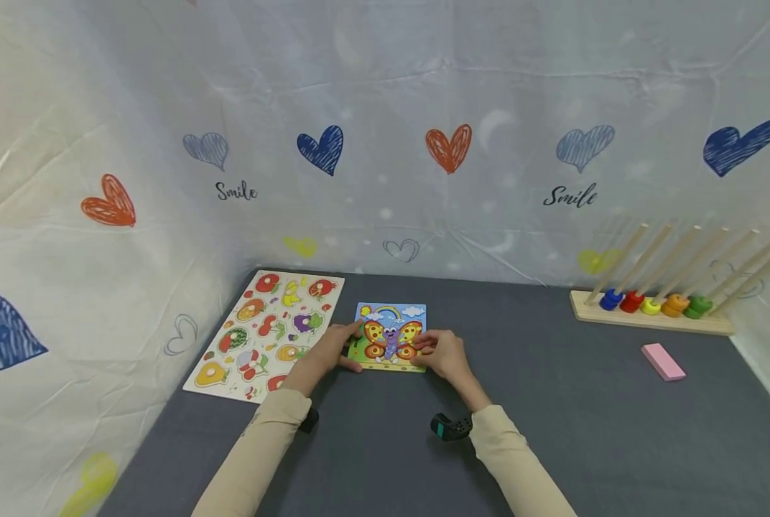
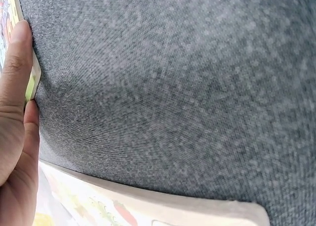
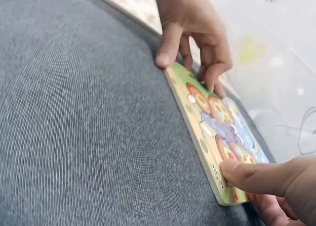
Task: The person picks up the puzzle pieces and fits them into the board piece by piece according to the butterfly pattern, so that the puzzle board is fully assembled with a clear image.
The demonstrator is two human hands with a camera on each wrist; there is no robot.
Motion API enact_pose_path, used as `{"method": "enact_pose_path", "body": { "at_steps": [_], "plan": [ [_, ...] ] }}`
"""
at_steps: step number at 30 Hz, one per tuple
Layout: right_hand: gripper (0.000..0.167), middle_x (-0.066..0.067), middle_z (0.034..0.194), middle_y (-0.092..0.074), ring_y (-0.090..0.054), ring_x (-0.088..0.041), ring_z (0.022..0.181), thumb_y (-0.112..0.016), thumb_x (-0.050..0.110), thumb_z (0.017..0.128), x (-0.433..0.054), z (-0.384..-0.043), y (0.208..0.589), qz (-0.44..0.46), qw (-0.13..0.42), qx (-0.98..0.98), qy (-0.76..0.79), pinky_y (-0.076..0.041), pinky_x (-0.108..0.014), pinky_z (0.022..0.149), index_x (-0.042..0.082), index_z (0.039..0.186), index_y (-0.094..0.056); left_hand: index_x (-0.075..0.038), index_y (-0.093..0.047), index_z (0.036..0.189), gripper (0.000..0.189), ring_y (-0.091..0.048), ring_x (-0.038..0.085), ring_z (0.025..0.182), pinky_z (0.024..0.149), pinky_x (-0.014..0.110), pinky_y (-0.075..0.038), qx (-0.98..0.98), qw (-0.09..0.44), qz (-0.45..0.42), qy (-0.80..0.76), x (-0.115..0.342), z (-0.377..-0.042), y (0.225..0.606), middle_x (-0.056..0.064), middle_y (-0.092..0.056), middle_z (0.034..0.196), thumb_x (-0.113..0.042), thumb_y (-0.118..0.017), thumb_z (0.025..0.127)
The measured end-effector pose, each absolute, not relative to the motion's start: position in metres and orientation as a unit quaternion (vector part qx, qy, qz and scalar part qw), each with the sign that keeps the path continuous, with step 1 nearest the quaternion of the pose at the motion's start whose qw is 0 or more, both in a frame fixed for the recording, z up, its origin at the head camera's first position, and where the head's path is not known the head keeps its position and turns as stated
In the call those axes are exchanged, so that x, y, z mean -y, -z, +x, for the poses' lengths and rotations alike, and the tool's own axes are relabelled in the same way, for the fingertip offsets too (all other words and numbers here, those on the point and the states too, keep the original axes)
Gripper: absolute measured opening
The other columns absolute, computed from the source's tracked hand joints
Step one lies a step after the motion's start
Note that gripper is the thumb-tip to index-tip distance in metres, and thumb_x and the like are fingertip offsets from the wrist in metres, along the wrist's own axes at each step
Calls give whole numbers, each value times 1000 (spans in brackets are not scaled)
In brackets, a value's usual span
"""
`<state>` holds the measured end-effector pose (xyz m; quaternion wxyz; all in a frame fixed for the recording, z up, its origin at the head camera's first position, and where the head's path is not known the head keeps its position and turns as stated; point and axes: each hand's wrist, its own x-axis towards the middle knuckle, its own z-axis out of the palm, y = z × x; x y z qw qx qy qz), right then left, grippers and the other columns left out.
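A small butterfly puzzle board lies on the dark cloth, with a purple-bodied butterfly, a rainbow and clouds on it. My left hand holds its left side, the thumb by the lower left corner and the fingers along the edge. At the right side, my right hand pinches the board; in the right wrist view its thumb lies on the printed face near the corner, while the other fingers are partly hidden at the edge. The left wrist view catches only a strip of the board beside the left hand.
To the left lies a large white fruit puzzle board, partly covered by the left forearm. On the right stand a wooden peg rack with coloured rings and a pink block. A heart-printed curtain closes off the back.
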<state>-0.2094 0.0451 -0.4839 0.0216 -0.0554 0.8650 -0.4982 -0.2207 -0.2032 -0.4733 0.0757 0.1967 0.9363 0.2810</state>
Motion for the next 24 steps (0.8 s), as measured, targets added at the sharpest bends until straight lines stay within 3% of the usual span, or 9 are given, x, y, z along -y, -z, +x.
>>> {"method": "enact_pose_path", "body": {
  "at_steps": [12,18,24],
  "plan": [
    [27,-7,84,-72,-63,-9,67,-86,4,68,-42,-213,487,-62,32,-868,491,-52,-23,61,0,92,-73,7,-39,141,92,-60,35,104,88,41,-52,-929,88,189,-304,210,-225,475,18,-58,123,-11,-89,65],
    [27,-14,91,-71,-66,-20,77,-81,1,74,-54,-213,486,-75,54,-839,536,-54,-29,66,-5,98,-70,9,-33,143,94,-56,37,113,92,42,-50,-915,105,188,-342,209,-227,473,21,-55,128,-7,-87,67],
    [31,-24,111,-64,-64,-33,97,-68,3,88,-83,-213,482,-109,91,-804,577,-54,-38,78,-10,116,-62,10,-51,125,61,-44,40,127,98,40,-46,-899,105,184,-383,218,-223,476,27,-38,145,-5,-81,74]
  ]
}}
